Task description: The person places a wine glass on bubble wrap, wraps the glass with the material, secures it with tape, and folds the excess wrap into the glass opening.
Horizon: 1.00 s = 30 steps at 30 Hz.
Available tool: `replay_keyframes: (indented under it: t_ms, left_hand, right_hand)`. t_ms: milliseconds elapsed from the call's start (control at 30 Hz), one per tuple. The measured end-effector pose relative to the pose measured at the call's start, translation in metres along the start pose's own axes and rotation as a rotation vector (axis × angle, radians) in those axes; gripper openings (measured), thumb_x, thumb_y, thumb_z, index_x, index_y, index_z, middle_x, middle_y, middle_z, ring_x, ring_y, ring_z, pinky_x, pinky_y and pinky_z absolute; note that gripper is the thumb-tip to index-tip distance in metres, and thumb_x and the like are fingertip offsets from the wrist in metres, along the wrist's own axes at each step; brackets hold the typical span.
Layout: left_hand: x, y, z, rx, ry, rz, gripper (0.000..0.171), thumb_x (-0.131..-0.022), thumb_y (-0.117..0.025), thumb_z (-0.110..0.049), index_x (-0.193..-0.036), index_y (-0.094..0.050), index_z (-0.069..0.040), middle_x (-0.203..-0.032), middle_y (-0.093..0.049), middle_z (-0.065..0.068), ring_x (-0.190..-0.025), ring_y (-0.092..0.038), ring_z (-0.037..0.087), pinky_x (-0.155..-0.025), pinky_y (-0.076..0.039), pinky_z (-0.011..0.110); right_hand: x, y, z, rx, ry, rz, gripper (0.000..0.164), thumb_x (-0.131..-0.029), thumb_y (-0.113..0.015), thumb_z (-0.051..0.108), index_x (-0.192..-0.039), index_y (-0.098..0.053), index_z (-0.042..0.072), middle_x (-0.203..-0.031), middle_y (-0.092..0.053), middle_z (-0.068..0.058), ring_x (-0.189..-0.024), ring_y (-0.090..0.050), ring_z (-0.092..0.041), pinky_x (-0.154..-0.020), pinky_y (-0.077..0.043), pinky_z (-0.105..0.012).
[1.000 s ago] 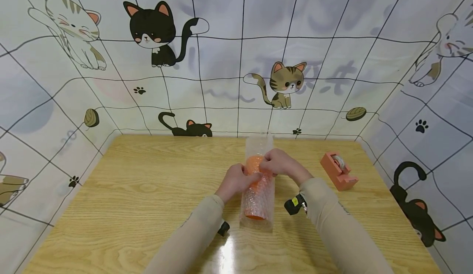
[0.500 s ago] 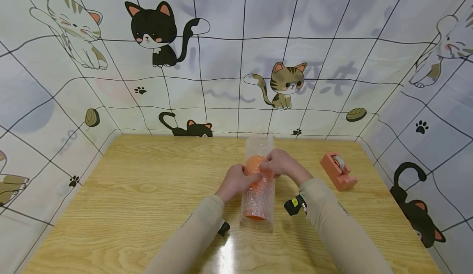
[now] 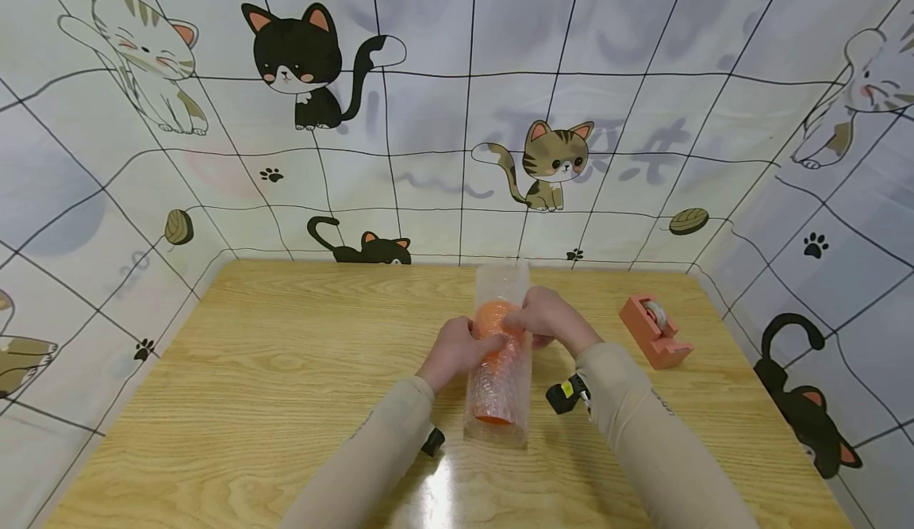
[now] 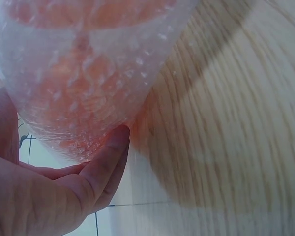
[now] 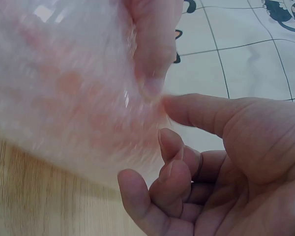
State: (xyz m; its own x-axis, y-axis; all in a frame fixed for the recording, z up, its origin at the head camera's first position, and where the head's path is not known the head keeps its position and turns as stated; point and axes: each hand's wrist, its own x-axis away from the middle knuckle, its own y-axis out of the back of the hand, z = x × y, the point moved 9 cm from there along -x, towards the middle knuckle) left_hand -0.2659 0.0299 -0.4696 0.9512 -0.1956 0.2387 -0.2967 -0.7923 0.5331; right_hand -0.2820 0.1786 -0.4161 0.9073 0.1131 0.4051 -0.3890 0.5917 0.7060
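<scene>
An orange cylindrical object lies lengthwise in clear bubble wrap at the middle of the table. The wrap reaches past both its ends. My left hand holds the bundle from the left, thumb across its top; in the left wrist view, the fingers curve against its side. On the far right side, my right hand rests its thumb on the wrap. Close up, that thumb meets the wrap beside my left thumb, while the other right fingers are loosely curled beside the bundle.
A pink tape dispenser with a roll of clear tape stands at the right of the wooden table. Walls printed with cats and grid lines rise behind and at both sides.
My right hand has shifted slightly, its lower fingers easing away from the bundle's right side while the thumb stays on top. The left hand and the bundle look unmoved.
</scene>
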Motion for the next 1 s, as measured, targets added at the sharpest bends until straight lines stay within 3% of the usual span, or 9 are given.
replay_keyframes:
  t_ms: [267, 600, 1000]
  left_hand:
    - [-0.001, 0.001, 0.003, -0.010, 0.026, -0.002, 0.048, -0.089, -0.077, -0.048, -0.099, -0.058, -0.005, -0.088, -0.055, 0.006, -0.078, -0.053, 0.020, -0.061, -0.042, 0.031]
    - [0.000, 0.001, 0.003, -0.002, 0.035, 0.003, 0.049, -0.089, -0.077, -0.048, -0.102, -0.059, -0.005, -0.092, -0.059, 0.007, -0.082, -0.055, 0.022, -0.065, -0.045, 0.032]
    - [-0.002, 0.001, 0.008, 0.023, 0.052, 0.009, 0.048, -0.090, -0.077, -0.048, -0.102, -0.059, -0.005, -0.093, -0.060, 0.008, -0.082, -0.056, 0.022, -0.066, -0.046, 0.032]
  right_hand:
    - [-0.001, -0.002, -0.006, 0.030, -0.005, 0.023, 0.040, -0.095, -0.072, 0.033, -0.066, -0.061, 0.007, -0.049, -0.040, 0.006, -0.047, -0.057, -0.013, -0.059, -0.057, -0.029]
    - [-0.006, -0.005, -0.016, 0.034, 0.029, 0.038, 0.046, -0.097, -0.069, 0.042, -0.067, -0.058, 0.009, -0.059, -0.046, 0.005, -0.052, -0.054, -0.012, -0.066, -0.057, -0.030]
    - [-0.011, -0.014, -0.029, -0.179, 0.087, -0.009, 0.044, -0.098, -0.071, 0.039, -0.067, -0.052, 0.014, -0.066, -0.046, 0.004, -0.060, -0.055, -0.015, -0.065, -0.055, -0.032]
